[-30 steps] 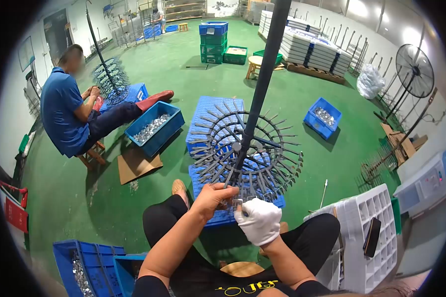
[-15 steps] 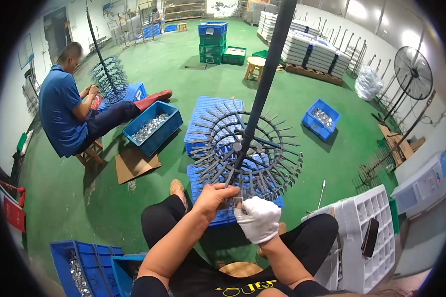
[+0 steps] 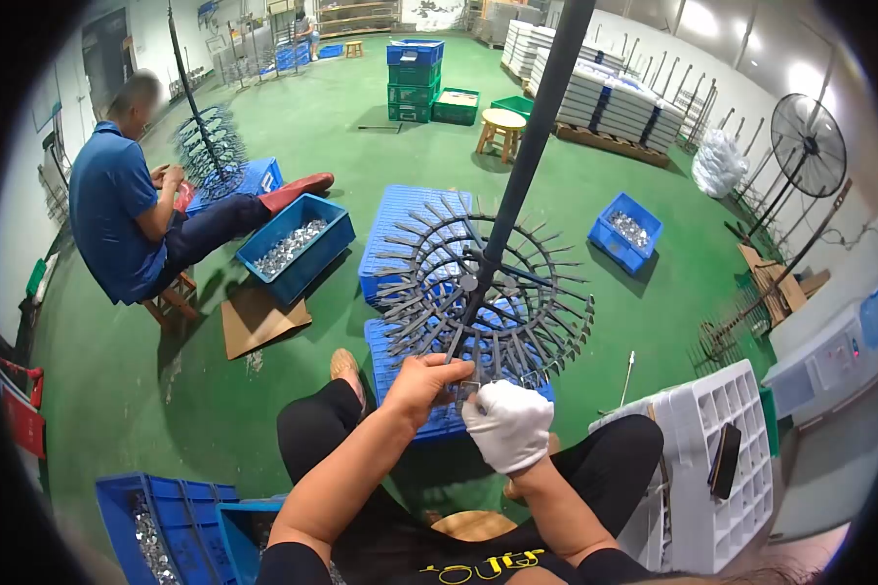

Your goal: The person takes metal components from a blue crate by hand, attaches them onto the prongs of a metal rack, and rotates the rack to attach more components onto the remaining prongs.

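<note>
On the round rack's (image 3: 485,265) near edge, the left hand (image 3: 421,386) pinched a prong (image 3: 455,345); the gloved right hand (image 3: 509,423) pinched a small metal piece (image 3: 470,387) there; similar pieces apparently lined the right side; many prongs looked bare.

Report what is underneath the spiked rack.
Beneath the spiked rack, blue plastic crates show around and through it. The rack, left hand and gloved right hand cover parts of them; where the pole ends cannot be made out.
</note>
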`<state>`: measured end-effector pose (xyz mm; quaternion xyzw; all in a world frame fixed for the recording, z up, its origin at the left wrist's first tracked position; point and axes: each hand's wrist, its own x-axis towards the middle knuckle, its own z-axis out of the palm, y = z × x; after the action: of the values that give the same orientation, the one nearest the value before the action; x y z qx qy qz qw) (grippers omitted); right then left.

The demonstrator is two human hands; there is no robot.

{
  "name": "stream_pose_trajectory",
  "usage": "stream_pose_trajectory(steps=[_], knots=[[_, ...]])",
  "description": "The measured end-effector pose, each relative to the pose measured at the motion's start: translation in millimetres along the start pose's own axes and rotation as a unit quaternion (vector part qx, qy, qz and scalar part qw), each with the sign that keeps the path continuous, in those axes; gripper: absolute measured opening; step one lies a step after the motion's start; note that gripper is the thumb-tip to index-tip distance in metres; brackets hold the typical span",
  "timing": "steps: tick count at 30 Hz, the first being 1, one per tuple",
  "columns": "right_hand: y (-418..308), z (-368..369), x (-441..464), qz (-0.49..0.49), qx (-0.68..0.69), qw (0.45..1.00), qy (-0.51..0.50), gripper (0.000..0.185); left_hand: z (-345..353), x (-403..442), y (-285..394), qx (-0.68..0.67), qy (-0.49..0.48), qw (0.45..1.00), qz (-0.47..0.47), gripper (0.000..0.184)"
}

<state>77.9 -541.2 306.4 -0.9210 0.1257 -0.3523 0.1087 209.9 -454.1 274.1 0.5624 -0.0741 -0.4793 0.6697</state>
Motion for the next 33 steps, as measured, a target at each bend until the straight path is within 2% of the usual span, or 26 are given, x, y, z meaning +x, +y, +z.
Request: stream_pose_trajectory(steps=[14,33], knots=[[-4.9,-3.1,3.2,-0.023,-0.053,0.998,-0.015,0.02,8.6,-5.0,4.8,0.0,0.021,1.0,0.017,0.016],[-2.6,-1.7,1.7,-0.02,-0.042,0.999,-0.003,0.015,6.3,-5.4,7.5,0.007,0.005,1.0,0.0,0.016]])
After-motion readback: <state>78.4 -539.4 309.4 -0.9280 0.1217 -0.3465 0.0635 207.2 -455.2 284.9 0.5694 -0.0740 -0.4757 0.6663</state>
